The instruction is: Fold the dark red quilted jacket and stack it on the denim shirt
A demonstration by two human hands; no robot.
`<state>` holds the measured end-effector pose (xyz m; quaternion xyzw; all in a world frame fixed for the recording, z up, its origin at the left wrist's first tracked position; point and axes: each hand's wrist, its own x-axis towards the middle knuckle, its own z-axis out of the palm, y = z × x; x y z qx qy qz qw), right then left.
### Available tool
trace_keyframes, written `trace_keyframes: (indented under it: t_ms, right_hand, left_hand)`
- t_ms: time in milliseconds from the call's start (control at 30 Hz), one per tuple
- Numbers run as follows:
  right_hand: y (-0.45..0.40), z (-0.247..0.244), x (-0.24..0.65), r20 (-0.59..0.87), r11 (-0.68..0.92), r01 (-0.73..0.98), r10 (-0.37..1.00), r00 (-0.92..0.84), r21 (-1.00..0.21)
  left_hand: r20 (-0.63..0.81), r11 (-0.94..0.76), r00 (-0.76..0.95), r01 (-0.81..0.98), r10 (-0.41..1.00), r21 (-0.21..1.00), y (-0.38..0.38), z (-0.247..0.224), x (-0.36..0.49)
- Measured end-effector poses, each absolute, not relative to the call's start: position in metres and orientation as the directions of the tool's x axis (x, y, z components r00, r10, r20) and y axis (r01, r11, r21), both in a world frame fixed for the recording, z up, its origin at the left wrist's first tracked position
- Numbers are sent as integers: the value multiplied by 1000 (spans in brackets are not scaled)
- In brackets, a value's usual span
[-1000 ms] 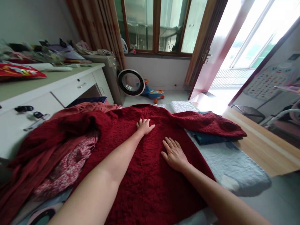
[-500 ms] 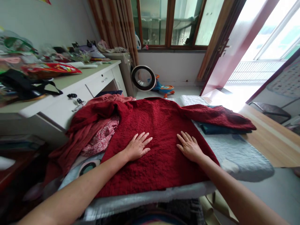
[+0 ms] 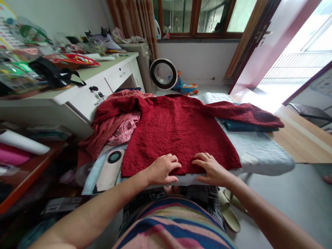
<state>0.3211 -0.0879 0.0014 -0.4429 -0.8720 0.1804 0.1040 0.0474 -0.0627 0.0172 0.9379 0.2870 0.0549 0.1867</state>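
A dark red long-sleeved top (image 3: 178, 129) lies spread on a padded light-blue cloth (image 3: 261, 152), its hem toward me and its sleeves out to both sides. My left hand (image 3: 164, 168) rests on the lower middle of the top by the hem, fingers curved and apart. Across a short gap, my right hand (image 3: 209, 167) touches the same hem area, fingers also apart. Neither hand has fabric gripped that I can see. Left of the top lies a phone (image 3: 110, 170) with a round dark camera ring.
Rumpled pink and patterned clothes (image 3: 124, 129) lie under the left sleeve. Folded dark-blue fabric (image 3: 249, 126) sits beneath the right one. A cluttered white desk (image 3: 114, 81) stands at the left, with a washing machine (image 3: 164, 74), door open, behind it. Slippers (image 3: 229, 211) are on the floor.
Both hands have slid from the middle of the top toward me, down to its hem, their fingers now more curved. The view has tipped downward, showing more of the phone and my striped clothing.
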Motion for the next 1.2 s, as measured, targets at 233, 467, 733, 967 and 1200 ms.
trace_keyframes:
  t_ms: [233,467,733,967,1200]
  right_hand:
    - [-90,-1,316,10,550,763,814,-581,-340]
    - [-89,-3,310,54,553,772,822,-567,-314]
    - [-79,-10,309,110,509,733,847,-521,-451]
    - [-83,-20,310,142,517,740,849,-510,-431]
    - [-92,-11,308,105,517,772,849,-518,-370]
  left_hand:
    - [-11,-753,790,588,613,295,-64,6,51]
    - [48,-763,784,585,618,276,-74,5,63]
    - [161,-715,713,606,683,350,-72,-2,64]
    - [80,-781,787,586,612,218,-81,2,64]
    - [58,-777,776,620,628,114,-88,8,75]
